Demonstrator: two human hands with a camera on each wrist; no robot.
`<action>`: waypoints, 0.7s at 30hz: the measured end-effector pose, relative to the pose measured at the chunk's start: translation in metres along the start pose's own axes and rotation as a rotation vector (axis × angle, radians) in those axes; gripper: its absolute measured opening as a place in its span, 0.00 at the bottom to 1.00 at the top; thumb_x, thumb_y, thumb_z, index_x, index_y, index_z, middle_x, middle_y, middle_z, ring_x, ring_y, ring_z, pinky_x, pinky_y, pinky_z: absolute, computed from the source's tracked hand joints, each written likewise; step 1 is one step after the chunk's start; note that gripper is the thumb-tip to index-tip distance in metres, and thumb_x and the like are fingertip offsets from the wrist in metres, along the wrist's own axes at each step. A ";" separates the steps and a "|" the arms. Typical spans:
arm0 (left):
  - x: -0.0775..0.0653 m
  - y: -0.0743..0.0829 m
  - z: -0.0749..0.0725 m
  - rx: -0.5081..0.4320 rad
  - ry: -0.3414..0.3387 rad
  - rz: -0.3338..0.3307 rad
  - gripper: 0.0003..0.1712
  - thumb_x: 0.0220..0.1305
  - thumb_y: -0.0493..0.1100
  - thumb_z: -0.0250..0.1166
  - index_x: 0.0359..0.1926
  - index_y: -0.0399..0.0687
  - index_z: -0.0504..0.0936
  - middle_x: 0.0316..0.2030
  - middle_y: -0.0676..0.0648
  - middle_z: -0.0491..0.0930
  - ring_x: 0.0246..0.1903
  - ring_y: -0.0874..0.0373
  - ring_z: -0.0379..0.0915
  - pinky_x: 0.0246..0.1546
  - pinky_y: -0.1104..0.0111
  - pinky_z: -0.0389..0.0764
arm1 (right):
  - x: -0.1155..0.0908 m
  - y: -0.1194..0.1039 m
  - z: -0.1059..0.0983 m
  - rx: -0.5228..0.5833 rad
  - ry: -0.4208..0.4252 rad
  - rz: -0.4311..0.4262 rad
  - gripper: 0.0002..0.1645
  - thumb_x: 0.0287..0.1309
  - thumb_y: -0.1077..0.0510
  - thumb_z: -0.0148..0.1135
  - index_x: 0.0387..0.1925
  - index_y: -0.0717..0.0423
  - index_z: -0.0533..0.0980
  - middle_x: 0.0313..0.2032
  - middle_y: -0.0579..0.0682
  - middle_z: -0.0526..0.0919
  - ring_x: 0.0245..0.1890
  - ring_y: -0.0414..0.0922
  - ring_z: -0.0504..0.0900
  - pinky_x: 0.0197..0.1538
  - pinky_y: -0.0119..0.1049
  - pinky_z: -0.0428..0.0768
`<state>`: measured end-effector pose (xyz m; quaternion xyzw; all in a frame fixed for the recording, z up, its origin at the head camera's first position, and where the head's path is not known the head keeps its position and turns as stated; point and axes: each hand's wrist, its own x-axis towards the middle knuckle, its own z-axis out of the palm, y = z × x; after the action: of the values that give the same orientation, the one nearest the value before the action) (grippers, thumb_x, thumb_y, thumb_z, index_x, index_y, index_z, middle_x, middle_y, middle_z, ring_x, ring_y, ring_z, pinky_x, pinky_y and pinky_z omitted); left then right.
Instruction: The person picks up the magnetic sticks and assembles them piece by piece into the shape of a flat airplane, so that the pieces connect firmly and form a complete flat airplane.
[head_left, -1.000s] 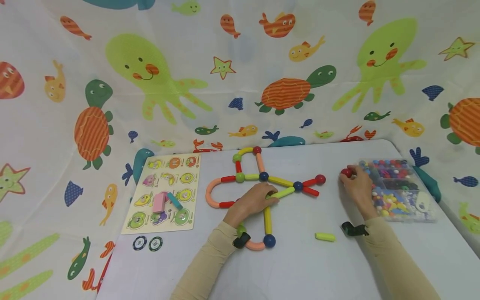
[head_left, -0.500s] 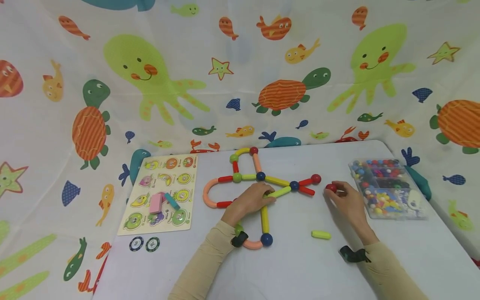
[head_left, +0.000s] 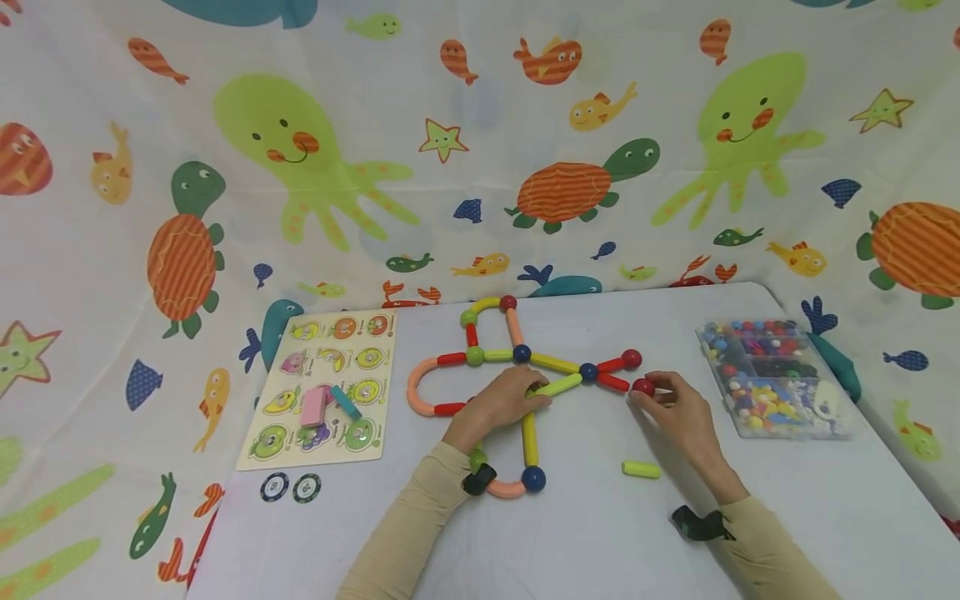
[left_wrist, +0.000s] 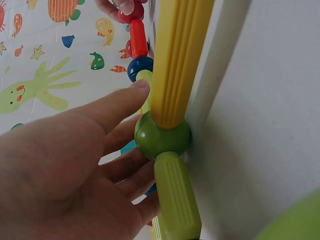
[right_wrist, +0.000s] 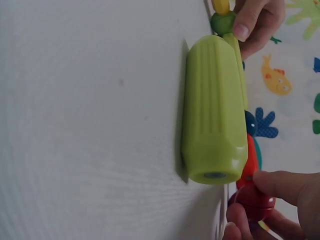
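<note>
A figure of magnetic rods and balls lies on the table. In the head view my left hand (head_left: pixel 507 402) pinches a light green rod (head_left: pixel 561 385) that runs to a blue ball (head_left: pixel 588 372). The left wrist view has the thumb on that rod beside a green ball (left_wrist: pixel 163 136). Between thumb and fingers my right hand (head_left: pixel 684 417) holds a red ball (head_left: pixel 642 387) at the free end of a red rod (head_left: pixel 613 382); in the right wrist view ball and rod appear to touch. A second red ball (head_left: pixel 632 359) caps the neighbouring red rod.
One loose light green rod (head_left: pixel 641 470) lies before the right hand. At right stands a divided clear box (head_left: pixel 798 433) of beads. A fruit puzzle board (head_left: pixel 255 408) with pink and teal blocks lies left, two round chips (head_left: pixel 307 488) in front of it. A printed curtain hangs behind.
My right hand has carried the red ball leftward from beside the bead box to the end of the red rod. The left hand keeps its place on the light green rod.
</note>
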<state>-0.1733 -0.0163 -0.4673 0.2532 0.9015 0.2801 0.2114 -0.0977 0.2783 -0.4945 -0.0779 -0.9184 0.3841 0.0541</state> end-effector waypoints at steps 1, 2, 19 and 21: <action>0.000 0.000 0.000 0.003 0.001 0.001 0.23 0.71 0.52 0.64 0.63 0.51 0.80 0.51 0.51 0.78 0.47 0.60 0.71 0.53 0.68 0.77 | 0.000 0.000 0.000 0.003 -0.007 0.004 0.31 0.65 0.45 0.68 0.61 0.58 0.74 0.53 0.61 0.84 0.48 0.57 0.85 0.46 0.35 0.81; 0.000 0.000 0.000 0.003 0.002 0.000 0.23 0.71 0.52 0.64 0.63 0.51 0.80 0.51 0.51 0.78 0.47 0.60 0.71 0.53 0.68 0.77 | -0.001 0.000 0.001 0.005 -0.015 0.008 0.31 0.65 0.45 0.68 0.61 0.58 0.74 0.54 0.61 0.84 0.49 0.57 0.85 0.47 0.36 0.80; 0.001 0.000 0.001 -0.003 -0.007 -0.006 0.24 0.71 0.53 0.64 0.64 0.52 0.79 0.52 0.51 0.78 0.48 0.60 0.71 0.55 0.67 0.77 | -0.004 0.000 0.000 -0.001 -0.034 -0.005 0.31 0.63 0.49 0.70 0.62 0.58 0.74 0.53 0.61 0.84 0.47 0.56 0.85 0.40 0.27 0.77; 0.000 -0.001 0.000 -0.009 -0.008 -0.008 0.24 0.71 0.53 0.64 0.64 0.52 0.79 0.53 0.51 0.78 0.48 0.59 0.71 0.56 0.67 0.77 | -0.005 0.000 -0.002 0.001 -0.026 -0.003 0.31 0.63 0.47 0.70 0.62 0.58 0.74 0.53 0.61 0.84 0.46 0.56 0.85 0.38 0.28 0.78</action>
<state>-0.1739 -0.0169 -0.4681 0.2499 0.9004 0.2822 0.2173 -0.0928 0.2785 -0.4936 -0.0714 -0.9189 0.3857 0.0427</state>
